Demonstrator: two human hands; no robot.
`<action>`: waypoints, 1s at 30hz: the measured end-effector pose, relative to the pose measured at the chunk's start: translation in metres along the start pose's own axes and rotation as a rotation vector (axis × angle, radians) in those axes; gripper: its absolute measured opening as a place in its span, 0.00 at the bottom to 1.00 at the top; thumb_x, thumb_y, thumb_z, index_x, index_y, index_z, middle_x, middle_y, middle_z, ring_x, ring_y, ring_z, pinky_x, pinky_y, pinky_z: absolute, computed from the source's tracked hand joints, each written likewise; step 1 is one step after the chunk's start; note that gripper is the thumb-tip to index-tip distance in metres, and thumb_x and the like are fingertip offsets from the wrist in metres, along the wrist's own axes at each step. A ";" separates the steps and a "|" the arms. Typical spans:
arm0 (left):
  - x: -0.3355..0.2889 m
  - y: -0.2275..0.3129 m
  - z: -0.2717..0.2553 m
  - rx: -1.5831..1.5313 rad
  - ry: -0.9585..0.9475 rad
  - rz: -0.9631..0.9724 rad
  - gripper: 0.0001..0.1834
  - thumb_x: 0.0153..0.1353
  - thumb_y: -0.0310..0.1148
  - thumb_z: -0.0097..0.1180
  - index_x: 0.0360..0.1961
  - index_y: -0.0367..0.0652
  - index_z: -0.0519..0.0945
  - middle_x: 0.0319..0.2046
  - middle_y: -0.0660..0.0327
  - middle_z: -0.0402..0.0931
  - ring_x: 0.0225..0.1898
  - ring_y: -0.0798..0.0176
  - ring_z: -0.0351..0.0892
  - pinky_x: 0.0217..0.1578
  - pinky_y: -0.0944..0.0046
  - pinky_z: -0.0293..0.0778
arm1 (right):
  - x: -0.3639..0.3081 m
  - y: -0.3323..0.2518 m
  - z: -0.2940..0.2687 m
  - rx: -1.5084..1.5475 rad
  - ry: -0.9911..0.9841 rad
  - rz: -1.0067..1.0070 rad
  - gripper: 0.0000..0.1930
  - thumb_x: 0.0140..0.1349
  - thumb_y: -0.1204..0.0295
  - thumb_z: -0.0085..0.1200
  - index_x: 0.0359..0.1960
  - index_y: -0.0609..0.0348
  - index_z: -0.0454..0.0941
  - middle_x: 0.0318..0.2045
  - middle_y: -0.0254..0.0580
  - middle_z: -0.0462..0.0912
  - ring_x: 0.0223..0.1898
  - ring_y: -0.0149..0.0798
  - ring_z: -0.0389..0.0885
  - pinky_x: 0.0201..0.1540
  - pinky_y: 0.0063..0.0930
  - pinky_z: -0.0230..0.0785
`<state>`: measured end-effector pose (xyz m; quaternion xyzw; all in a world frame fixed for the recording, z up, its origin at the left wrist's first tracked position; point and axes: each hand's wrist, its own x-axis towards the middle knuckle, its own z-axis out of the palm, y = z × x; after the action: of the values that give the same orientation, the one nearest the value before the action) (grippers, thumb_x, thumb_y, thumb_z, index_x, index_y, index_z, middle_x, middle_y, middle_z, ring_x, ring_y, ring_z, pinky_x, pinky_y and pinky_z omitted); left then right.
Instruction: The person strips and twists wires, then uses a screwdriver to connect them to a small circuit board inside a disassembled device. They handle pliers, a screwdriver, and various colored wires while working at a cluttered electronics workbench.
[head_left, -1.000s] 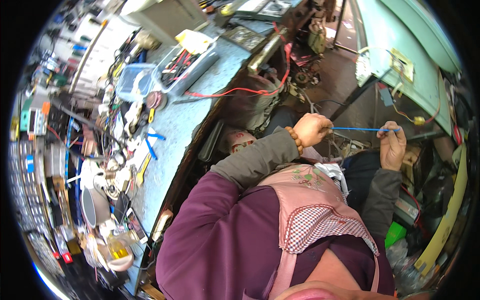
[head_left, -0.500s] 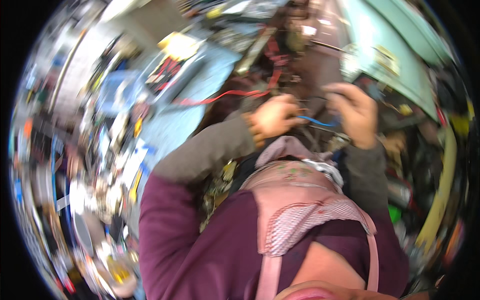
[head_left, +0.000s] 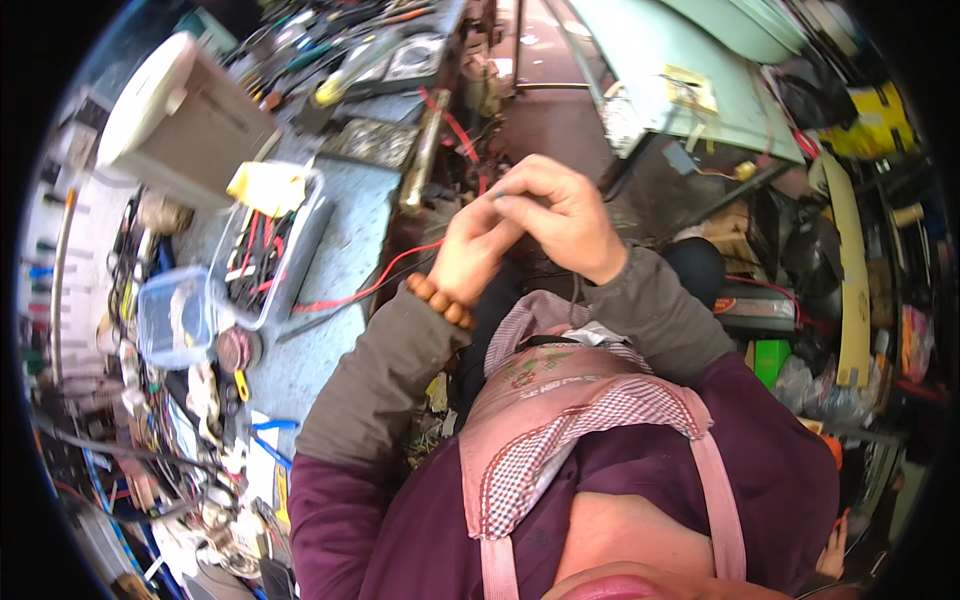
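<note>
My left hand, a wooden bead bracelet at its wrist, is closed with fingertips pressed together. Over it from the right comes my right hand, thumb and forefinger in a pinch where the two hands meet. Only a tiny dark tip shows there, too small to name. A red wire runs from the bench up to the left hand and disappears behind it; I cannot tell whether the fingers hold it. Both hands are above my lap, off the bench's right edge.
On the blue bench at left stand a clear plastic box of wires and a grey bin. Blue-handled pliers lie nearer. A pale green cabinet stands ahead. Boxes and bags crowd the right; a person's hand shows lower right.
The hands were apart with a blue strand between them; now they meet and the strand is out of sight. The view has turned, and the right hand has moved left to the left hand.
</note>
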<state>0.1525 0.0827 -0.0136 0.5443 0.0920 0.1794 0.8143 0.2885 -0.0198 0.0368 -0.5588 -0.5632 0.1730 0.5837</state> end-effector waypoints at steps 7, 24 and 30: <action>-0.001 0.010 0.006 0.066 0.283 -0.107 0.13 0.76 0.37 0.58 0.40 0.37 0.85 0.28 0.66 0.82 0.29 0.71 0.78 0.32 0.64 0.76 | 0.032 -0.082 0.067 -0.286 0.063 -0.363 0.14 0.62 0.82 0.63 0.50 0.63 0.86 0.43 0.47 0.85 0.44 0.45 0.84 0.50 0.33 0.76; 0.028 0.015 -0.049 -0.422 0.326 -0.170 0.09 0.70 0.29 0.62 0.46 0.35 0.83 0.32 0.58 0.83 0.26 0.67 0.77 0.29 0.64 0.75 | 0.032 -0.127 0.345 -0.407 -1.347 -0.490 0.33 0.59 0.40 0.68 0.48 0.59 0.90 0.52 0.53 0.81 0.58 0.56 0.80 0.54 0.47 0.79; 0.025 0.014 -0.057 -0.328 0.387 -0.063 0.09 0.69 0.29 0.63 0.46 0.35 0.85 0.29 0.63 0.83 0.24 0.71 0.74 0.25 0.68 0.68 | 0.014 -0.121 0.378 -0.805 -1.217 -0.378 0.28 0.62 0.56 0.68 0.62 0.57 0.84 0.66 0.42 0.74 0.63 0.51 0.77 0.46 0.54 0.83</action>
<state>0.1530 0.1459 -0.0216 0.3574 0.2330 0.2672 0.8640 -0.0805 0.1262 0.0479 -0.4284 -0.8923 0.1288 -0.0602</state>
